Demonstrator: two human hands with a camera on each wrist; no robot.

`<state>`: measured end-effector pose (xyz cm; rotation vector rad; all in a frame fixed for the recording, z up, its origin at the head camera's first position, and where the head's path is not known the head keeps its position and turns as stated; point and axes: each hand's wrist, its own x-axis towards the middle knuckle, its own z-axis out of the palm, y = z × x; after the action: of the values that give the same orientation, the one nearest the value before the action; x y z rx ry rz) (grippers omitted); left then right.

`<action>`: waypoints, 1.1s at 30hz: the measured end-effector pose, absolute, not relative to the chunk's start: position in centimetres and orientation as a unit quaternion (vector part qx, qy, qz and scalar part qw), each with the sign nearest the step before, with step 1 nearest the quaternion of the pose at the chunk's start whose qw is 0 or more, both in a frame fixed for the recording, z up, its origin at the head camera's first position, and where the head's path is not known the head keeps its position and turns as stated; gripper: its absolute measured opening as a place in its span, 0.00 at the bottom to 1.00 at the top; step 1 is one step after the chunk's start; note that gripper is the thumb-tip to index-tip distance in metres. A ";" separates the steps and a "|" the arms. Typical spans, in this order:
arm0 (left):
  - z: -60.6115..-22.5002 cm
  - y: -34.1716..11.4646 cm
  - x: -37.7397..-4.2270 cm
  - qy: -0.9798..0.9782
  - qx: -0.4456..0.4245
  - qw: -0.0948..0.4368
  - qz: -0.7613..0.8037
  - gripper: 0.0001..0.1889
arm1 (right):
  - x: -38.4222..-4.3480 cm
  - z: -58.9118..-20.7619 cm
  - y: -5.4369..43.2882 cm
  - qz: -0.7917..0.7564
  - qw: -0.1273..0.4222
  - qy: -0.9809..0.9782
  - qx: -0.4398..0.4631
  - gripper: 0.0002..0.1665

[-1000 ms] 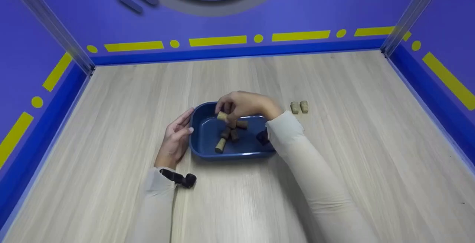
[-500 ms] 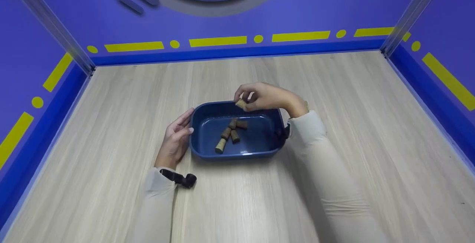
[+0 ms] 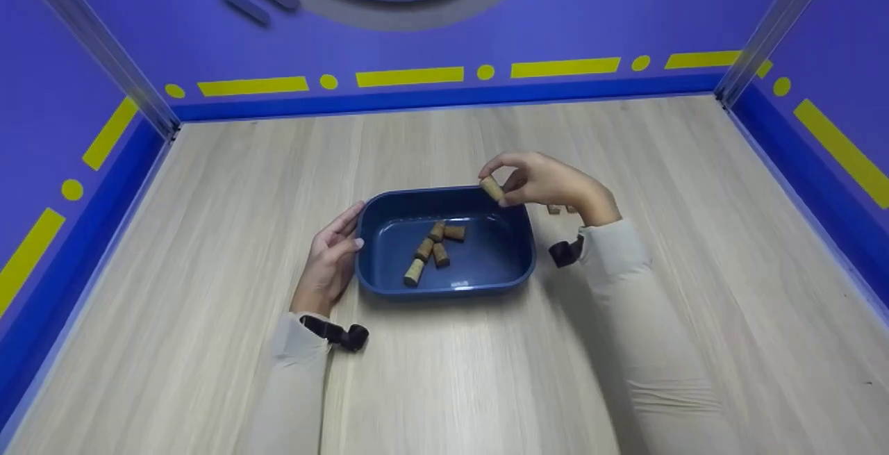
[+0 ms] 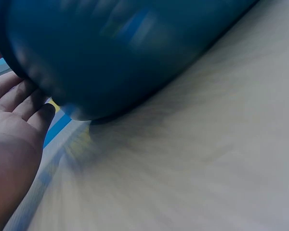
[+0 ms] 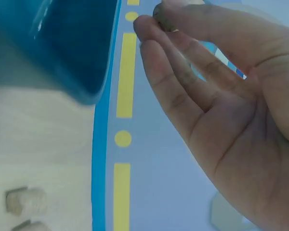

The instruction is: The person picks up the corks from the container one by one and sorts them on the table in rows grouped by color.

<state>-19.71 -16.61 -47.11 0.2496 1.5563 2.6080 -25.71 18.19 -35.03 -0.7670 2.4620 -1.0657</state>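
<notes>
A dark blue rectangular tub (image 3: 486, 260) with rounded corners stands on the table in the head view. Several corks (image 3: 424, 249) lie in a loose cluster on its floor, left of centre. My left hand (image 3: 332, 260) holds the tub's left end, thumb on the rim and fingers along the outer wall. Above the far right rim, my right hand (image 3: 549, 180) pinches one cork (image 3: 492, 188) between thumb and fingertips. In the right wrist view that cork (image 5: 164, 19) is mostly hidden by the thumb.
Two more corks (image 3: 553, 209) lie on the table right of the tub, partly covered by the right hand; they also show as blurred corks (image 5: 26, 201) in the right wrist view. Blue-purple walls (image 3: 417, 45) with yellow marks bound the wooden table (image 3: 243, 184).
My right hand has moved right with the cork, from over the tub's middle to its far right rim. The left hand and the tub stay put.
</notes>
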 end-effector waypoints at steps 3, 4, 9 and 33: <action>-47.1 -16.6 -19.7 0.515 0.082 0.045 0.852 0.35 | -25.6 -35.4 19.3 -0.375 0.162 0.875 -0.259 0.27; -47.1 -16.6 -19.7 0.515 0.082 0.045 0.852 0.35 | -25.6 -35.5 19.7 -0.375 0.159 0.877 -0.253 0.26; -47.2 -16.6 -19.8 0.511 0.085 0.046 0.854 0.35 | -25.5 -36.0 21.6 -0.379 0.148 0.886 -0.223 0.26; -46.9 -16.5 -19.6 0.518 0.093 0.049 0.849 0.36 | -25.6 -39.5 28.2 -0.399 0.106 0.897 -0.157 0.28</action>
<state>-19.64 -16.51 -46.88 0.2827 1.5778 2.5880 -25.56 28.17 -39.54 -0.4627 2.6433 -1.1768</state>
